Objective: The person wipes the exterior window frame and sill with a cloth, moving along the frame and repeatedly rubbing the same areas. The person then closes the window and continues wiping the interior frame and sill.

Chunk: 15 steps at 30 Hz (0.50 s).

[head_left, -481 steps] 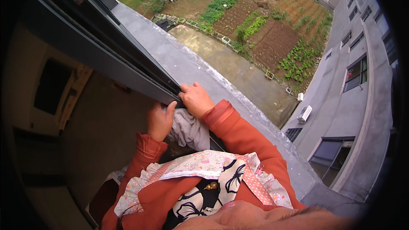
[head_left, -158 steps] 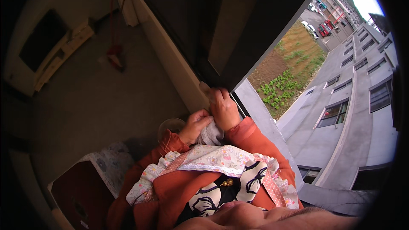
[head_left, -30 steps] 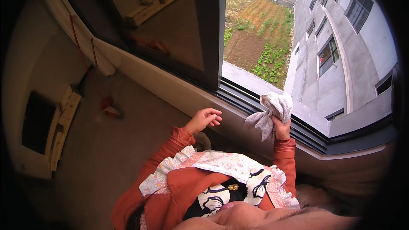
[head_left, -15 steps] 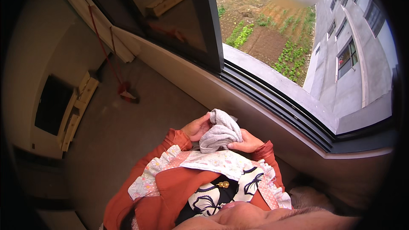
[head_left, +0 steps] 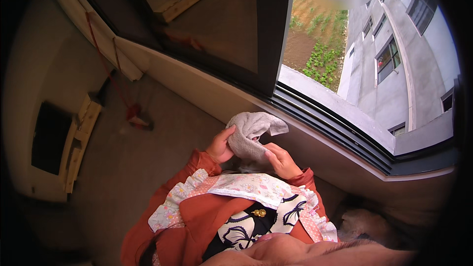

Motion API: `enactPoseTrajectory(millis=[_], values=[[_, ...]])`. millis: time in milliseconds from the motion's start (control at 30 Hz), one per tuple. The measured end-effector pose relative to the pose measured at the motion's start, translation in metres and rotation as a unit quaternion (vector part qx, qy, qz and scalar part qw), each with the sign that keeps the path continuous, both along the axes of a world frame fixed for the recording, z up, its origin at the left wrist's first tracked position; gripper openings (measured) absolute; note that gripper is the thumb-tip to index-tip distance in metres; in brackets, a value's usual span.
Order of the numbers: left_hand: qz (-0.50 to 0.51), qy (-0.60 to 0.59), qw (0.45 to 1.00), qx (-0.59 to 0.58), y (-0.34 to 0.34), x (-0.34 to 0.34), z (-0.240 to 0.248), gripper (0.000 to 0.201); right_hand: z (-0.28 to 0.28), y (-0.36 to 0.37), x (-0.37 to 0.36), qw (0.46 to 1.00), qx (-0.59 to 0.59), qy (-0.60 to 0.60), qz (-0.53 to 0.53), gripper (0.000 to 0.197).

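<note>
A crumpled light grey cloth [head_left: 250, 130] is held up between my two hands, in front of my apron. My left hand [head_left: 221, 145] grips its left side, with the thumb lying on top. The fingers of my right hand [head_left: 283, 160] pinch the lower right part of the cloth. One corner of the cloth sticks out to the right, toward the window wall. Folds hide some of my fingertips on both sides.
Ahead and to the right is a window with a dark frame [head_left: 272, 34] and a sliding track [head_left: 335, 130]; its right part stands open. A red-handled broom and dustpan [head_left: 136, 115] rest by the left wall. Left of them is a wooden pallet-like piece [head_left: 81, 138].
The cloth has been turned and spread somewhat, its corner now reaching right. My hands have shifted on it, and the view has swung to the right.
</note>
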State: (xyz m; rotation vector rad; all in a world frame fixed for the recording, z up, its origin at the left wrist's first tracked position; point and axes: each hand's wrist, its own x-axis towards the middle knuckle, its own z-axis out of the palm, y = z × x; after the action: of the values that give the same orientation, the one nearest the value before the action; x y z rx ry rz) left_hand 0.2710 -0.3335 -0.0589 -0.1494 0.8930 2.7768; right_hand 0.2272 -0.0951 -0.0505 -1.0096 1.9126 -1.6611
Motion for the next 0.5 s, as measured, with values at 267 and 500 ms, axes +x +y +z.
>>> enactPoseTrajectory(millis=[267, 500], values=[[-0.052, 0.057, 0.967, -0.244, -0.155, -0.036, 0.018, 0.043, 0.065, -0.127, -0.019, 0.991, -0.035, 0.07, -0.106, 0.021], [-0.091, 0.031, 0.89, -0.446, -0.25, -0.054, 0.016, 0.034, 0.045, -0.196, -0.001, 0.969, -0.025, -0.187, -0.163, 0.029]])
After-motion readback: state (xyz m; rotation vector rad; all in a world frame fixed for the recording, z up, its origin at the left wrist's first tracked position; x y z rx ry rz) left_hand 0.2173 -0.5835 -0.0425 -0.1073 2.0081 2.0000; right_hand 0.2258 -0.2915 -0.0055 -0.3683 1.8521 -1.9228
